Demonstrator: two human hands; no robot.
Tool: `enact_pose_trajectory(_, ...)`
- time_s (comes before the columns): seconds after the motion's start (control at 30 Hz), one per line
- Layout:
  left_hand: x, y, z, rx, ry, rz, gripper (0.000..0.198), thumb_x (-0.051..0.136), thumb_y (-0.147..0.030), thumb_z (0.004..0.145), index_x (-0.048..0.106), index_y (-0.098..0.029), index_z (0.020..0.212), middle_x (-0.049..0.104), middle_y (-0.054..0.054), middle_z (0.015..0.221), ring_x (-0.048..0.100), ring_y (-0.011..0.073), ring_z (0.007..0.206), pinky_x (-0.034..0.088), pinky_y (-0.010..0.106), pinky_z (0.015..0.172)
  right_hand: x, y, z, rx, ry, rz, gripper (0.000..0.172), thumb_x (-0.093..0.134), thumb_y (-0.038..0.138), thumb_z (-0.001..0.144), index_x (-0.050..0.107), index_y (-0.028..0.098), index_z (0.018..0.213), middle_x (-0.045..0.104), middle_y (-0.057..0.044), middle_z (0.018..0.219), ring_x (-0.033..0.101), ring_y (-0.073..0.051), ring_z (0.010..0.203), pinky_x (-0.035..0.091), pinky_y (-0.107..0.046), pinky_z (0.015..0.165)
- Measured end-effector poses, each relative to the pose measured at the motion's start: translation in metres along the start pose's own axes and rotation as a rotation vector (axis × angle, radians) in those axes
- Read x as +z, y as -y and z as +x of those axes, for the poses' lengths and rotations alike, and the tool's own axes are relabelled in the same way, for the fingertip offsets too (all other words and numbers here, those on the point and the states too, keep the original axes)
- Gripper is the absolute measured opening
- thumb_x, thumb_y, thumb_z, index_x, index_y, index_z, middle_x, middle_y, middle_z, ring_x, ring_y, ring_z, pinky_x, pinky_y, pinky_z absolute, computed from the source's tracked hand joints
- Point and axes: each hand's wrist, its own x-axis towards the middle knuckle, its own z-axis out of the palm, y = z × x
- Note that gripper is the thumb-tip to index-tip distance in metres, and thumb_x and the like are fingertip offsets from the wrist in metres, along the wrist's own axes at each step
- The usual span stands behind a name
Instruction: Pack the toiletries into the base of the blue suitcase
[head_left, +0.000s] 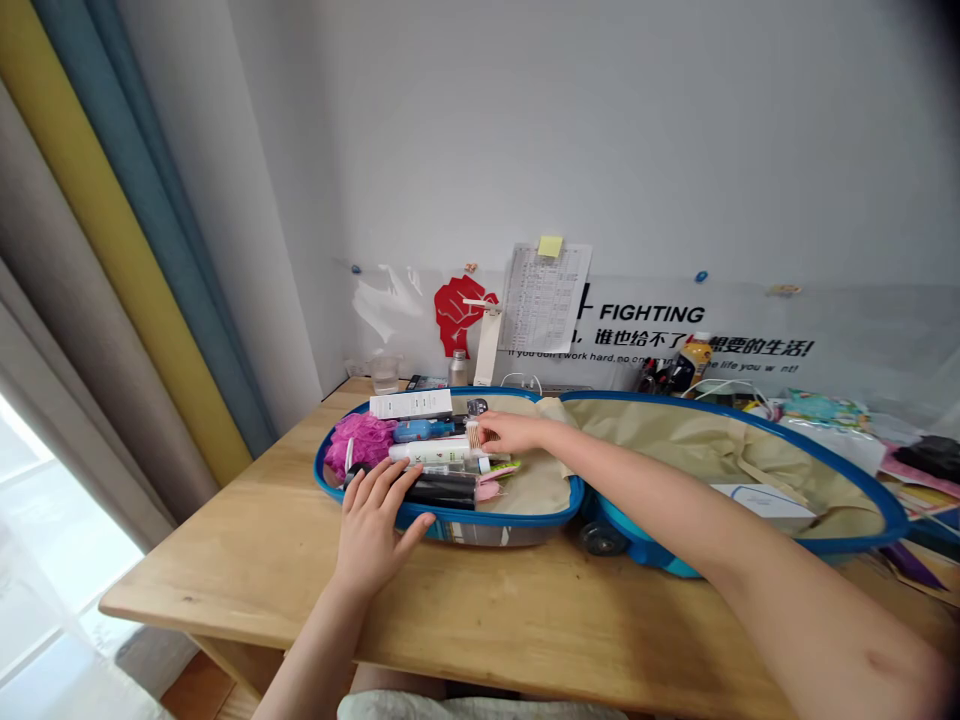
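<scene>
An open blue-rimmed suitcase (525, 519) lies across the wooden table. Its left half holds a pink bath puff (361, 443), a white box (411, 404), a blue bottle (424, 430), a white tube (427, 451) and a black item (446, 489). My left hand (380, 515) rests with spread fingers on the near rim and the black item's left end. My right hand (501, 432) reaches in from the right, its fingers curled round a small striped thing (474, 436) beside the white tube's right end. A white card (769, 501) lies in the right half.
Behind the suitcase stand a clear cup (385, 374), a metal bottle (458, 368) and a white lamp (487, 345). A dark bottle with an orange top (691, 362) and clutter are at the right. Curtains hang at the left.
</scene>
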Motion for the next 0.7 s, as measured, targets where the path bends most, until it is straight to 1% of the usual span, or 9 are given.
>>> enact_pose_trajectory(0.1, 0.0, 0.0, 0.0, 0.0, -0.001, -0.001, 0.047, 0.052, -0.044, 0.088, 0.055, -0.025, 0.132, 0.061, 0.008, 0.129, 0.051, 0.0291, 0.124, 0.029, 0.046, 0.109, -0.011, 0.005, -0.004, 0.051, -0.034, 0.013, 0.017, 0.069, 0.03, 0.071, 0.068, 0.022, 0.085, 0.063, -0.007, 0.114, 0.057, -0.025, 0.111, 0.046, -0.037, 0.098)
enact_pose_trajectory(0.2, 0.0, 0.001, -0.001, 0.005, 0.002, 0.001, 0.048, 0.052, -0.044, 0.088, 0.054, -0.026, 0.132, 0.061, 0.008, 0.13, 0.05, 0.0289, 0.124, 0.029, 0.045, 0.109, -0.038, -0.001, -0.021, 0.135, -0.115, 0.035, 0.025, 0.062, 0.037, 0.077, 0.067, 0.023, 0.097, 0.056, -0.007, 0.132, 0.049, -0.025, 0.125, 0.038, -0.039, 0.107)
enact_pose_trajectory(0.27, 0.001, 0.001, -0.001, 0.009, -0.006, 0.001, 0.047, 0.052, -0.043, 0.088, 0.054, -0.025, 0.132, 0.061, 0.008, 0.13, 0.05, 0.029, 0.124, 0.029, 0.045, 0.108, -0.061, -0.015, -0.043, 0.221, -0.156, 0.049, 0.032, 0.053, 0.042, 0.082, 0.065, 0.023, 0.106, 0.057, -0.007, 0.132, 0.052, -0.023, 0.123, 0.039, -0.039, 0.106)
enact_pose_trajectory(0.3, 0.001, 0.001, -0.001, 0.013, -0.012, -0.001, 0.047, 0.052, -0.043, 0.088, 0.054, -0.025, 0.132, 0.061, 0.008, 0.129, 0.05, 0.029, 0.124, 0.029, 0.045, 0.108, -0.072, -0.024, -0.058, 0.277, -0.168, 0.051, 0.036, 0.049, 0.043, 0.084, 0.063, 0.022, 0.109, 0.06, -0.007, 0.128, 0.056, -0.022, 0.118, 0.041, -0.039, 0.103)
enact_pose_trajectory(0.4, 0.002, 0.001, -0.001, 0.017, -0.023, -0.008, 0.047, 0.051, -0.044, 0.088, 0.053, -0.025, 0.132, 0.061, 0.008, 0.13, 0.05, 0.0291, 0.124, 0.029, 0.046, 0.108, -0.094, -0.055, -0.113, 0.492, -0.16, 0.026, 0.039, 0.049, 0.045, 0.084, 0.063, 0.021, 0.112, 0.066, -0.008, 0.119, 0.06, -0.024, 0.11, 0.044, -0.039, 0.098)
enact_pose_trajectory(0.47, 0.002, 0.001, -0.001, 0.012, -0.028, -0.011, 0.048, 0.051, -0.044, 0.088, 0.052, -0.026, 0.133, 0.061, 0.007, 0.129, 0.05, 0.0293, 0.123, 0.029, 0.046, 0.108, -0.097, -0.073, -0.154, 0.661, -0.096, -0.001, 0.035, 0.059, 0.042, 0.079, 0.067, 0.019, 0.105, 0.067, -0.009, 0.116, 0.061, -0.026, 0.108, 0.044, -0.038, 0.097)
enact_pose_trajectory(0.57, 0.002, 0.002, -0.001, 0.017, -0.037, -0.012, 0.047, 0.05, -0.045, 0.089, 0.052, -0.025, 0.132, 0.061, 0.008, 0.129, 0.05, 0.0294, 0.123, 0.028, 0.046, 0.108, -0.084, -0.093, -0.209, 0.922, 0.082, -0.024, 0.026, 0.067, 0.036, 0.078, 0.069, 0.017, 0.097, 0.068, -0.009, 0.113, 0.062, -0.023, 0.106, 0.045, -0.037, 0.096)
enact_pose_trajectory(0.63, 0.002, 0.002, -0.001, 0.024, -0.04, -0.008, 0.047, 0.05, -0.045, 0.089, 0.052, -0.025, 0.132, 0.061, 0.008, 0.129, 0.05, 0.0292, 0.124, 0.028, 0.046, 0.108, -0.071, -0.103, -0.237, 1.081, 0.18, -0.049, 0.028, 0.062, 0.037, 0.085, 0.066, 0.016, 0.103, 0.064, -0.009, 0.117, 0.06, -0.02, 0.107, 0.046, -0.041, 0.097)
enact_pose_trajectory(0.7, 0.003, 0.003, -0.001, 0.026, -0.041, -0.004, 0.046, 0.05, -0.045, 0.089, 0.052, -0.025, 0.131, 0.061, 0.008, 0.129, 0.05, 0.029, 0.123, 0.028, 0.046, 0.108, -0.057, -0.111, -0.256, 1.205, 0.231, -0.08, 0.032, 0.058, 0.039, 0.088, 0.062, 0.016, 0.11, 0.061, -0.009, 0.122, 0.057, -0.02, 0.111, 0.044, -0.046, 0.099)
